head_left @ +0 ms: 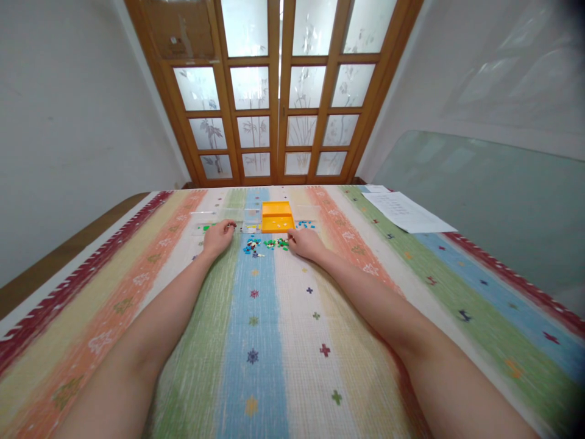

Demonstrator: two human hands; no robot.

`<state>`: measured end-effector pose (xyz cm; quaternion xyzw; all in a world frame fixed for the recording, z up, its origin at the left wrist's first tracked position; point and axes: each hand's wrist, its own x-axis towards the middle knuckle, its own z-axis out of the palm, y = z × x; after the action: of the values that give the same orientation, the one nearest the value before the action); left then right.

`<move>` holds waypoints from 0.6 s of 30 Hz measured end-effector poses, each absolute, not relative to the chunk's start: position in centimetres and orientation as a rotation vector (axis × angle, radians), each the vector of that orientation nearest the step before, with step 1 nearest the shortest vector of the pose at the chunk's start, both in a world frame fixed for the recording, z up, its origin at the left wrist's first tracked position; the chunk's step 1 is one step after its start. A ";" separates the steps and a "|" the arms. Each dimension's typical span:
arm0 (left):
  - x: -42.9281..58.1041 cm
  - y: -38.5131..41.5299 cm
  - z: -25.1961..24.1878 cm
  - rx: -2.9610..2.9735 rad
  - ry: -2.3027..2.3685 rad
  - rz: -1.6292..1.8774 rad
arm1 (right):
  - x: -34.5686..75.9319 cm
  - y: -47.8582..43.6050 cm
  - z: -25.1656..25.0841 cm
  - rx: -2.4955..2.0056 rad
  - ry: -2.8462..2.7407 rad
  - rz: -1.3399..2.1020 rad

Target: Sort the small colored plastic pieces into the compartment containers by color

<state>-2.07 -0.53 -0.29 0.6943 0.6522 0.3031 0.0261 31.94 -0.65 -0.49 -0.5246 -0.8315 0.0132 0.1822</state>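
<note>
My left hand (220, 236) is over a shallow transparent tray (198, 230) that has green pieces (207, 228) in it. Its fingertips are pinched together; a small dark bit shows at them, too tiny to name. My right hand (305, 244) rests at the right end of a loose pile of green, white and dark small pieces (275, 243), just below a yellow box (276, 209). Its fingers are closed, and whatever they hold is hidden. A second pile of mostly blue pieces (251, 246) lies between the hands. A few pale pieces sit inside the yellow box.
Blue pieces (305, 225) lie in a transparent compartment right of the yellow box. Printed paper sheets (406, 211) lie at the far right of the striped tablecloth (253, 317). Beyond the table's far edge stand wooden doors with glass panes (256, 88).
</note>
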 end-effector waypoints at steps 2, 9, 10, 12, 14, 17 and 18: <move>-1.9 -0.6 -0.2 2.161 2.015 0.931 | 31.4 -1.0 -0.7 -1.288 -2.372 0.236; 1.6 -2.6 0.8 2.367 1.899 0.724 | 30.2 -1.1 -1.6 -1.007 -2.007 0.911; 2.5 -3.1 0.9 2.405 1.859 0.677 | 30.4 -0.8 -1.7 -1.025 -1.990 0.859; 4.1 -4.0 1.2 2.495 1.739 0.584 | 31.2 -0.2 -1.7 -1.086 -1.987 0.735; 5.6 -4.9 1.2 2.589 1.598 0.490 | 31.9 0.3 -1.6 -1.156 -1.994 0.628; 7.2 -5.9 1.1 2.673 1.441 0.367 | 32.5 0.7 -1.5 -1.212 -1.996 0.549; 7.5 -6.2 1.0 2.690 1.409 0.336 | 32.5 0.8 -1.5 -1.211 -2.006 0.538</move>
<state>7.53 -6.21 0.96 0.8796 0.4608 0.1100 0.0432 32.53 0.76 -1.52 -0.4697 -0.7784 0.2086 0.3605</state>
